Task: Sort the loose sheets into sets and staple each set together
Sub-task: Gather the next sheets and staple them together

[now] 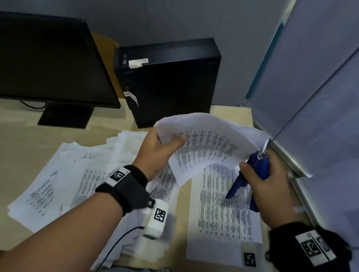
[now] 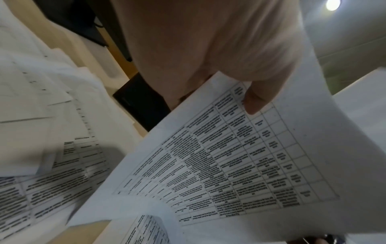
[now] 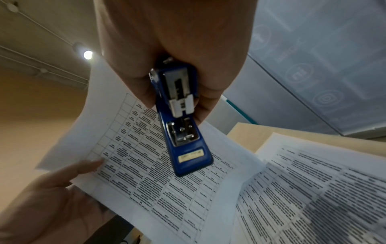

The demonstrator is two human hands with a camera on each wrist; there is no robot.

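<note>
My left hand [image 1: 160,149] grips a bowed set of printed table sheets [image 1: 207,144] by its left edge, lifted above the desk; in the left wrist view the thumb [image 2: 256,99] lies on the set of sheets [image 2: 240,165]. My right hand [image 1: 262,183] is wrapped around a blue stapler [image 1: 246,180] just right of the sheets, its jaws apart and pointing down. In the right wrist view the blue stapler [image 3: 183,125] hangs over the held sheets [image 3: 167,173]. A neat stack of printed pages [image 1: 222,214] lies on the desk under the stapler.
A loose spread of sheets [image 1: 69,177] covers the desk at the left. A black monitor [image 1: 40,61] and a black computer case [image 1: 168,80] stand at the back. A frosted glass partition [image 1: 340,113] borders the desk on the right.
</note>
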